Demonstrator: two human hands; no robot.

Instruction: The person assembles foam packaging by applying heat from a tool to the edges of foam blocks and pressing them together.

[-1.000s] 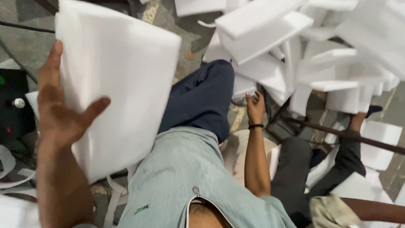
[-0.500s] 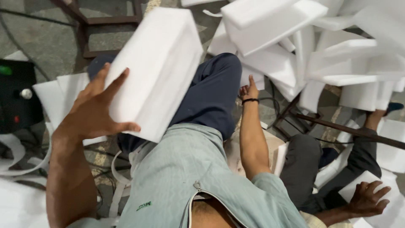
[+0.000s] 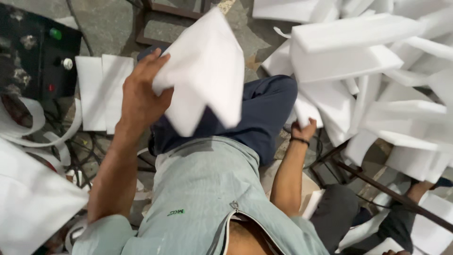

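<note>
Far left: a black control box (image 3: 35,56) with coloured knobs sits on the floor, white foam strips (image 3: 28,130) curling beside it and two flat foam sheets (image 3: 101,92) lying next to it. My left hand (image 3: 141,97) is raised over my lap, fingers wrapped over one edge of a white foam block (image 3: 207,78), thumb underneath; the block is held in the air, tilted, above my blue-trousered knee (image 3: 264,108), and blurred in the frame. Judgement: the block looks very light for its bulk, stiff enough to keep its shape on a one-handed edge grip, but soft-skinned, so fingertips could dent it and corners could crumble; a grip on the long edge near the middle, as now, seems best. Surface looks dry and matte, not slippery. Further right, my right hand (image 3: 304,130), wearing a dark wristband, is down beside my knee, fingers closed on the lower edge of a smaller foam piece (image 3: 306,111) at the foot of the heap. Right side: a large untidy pile of foam slabs (image 3: 368,52) crowds that side, with a dark metal bar (image 3: 377,189) below. Another person's legs (image 3: 339,212) sit lower right, close to my elbow.
</note>
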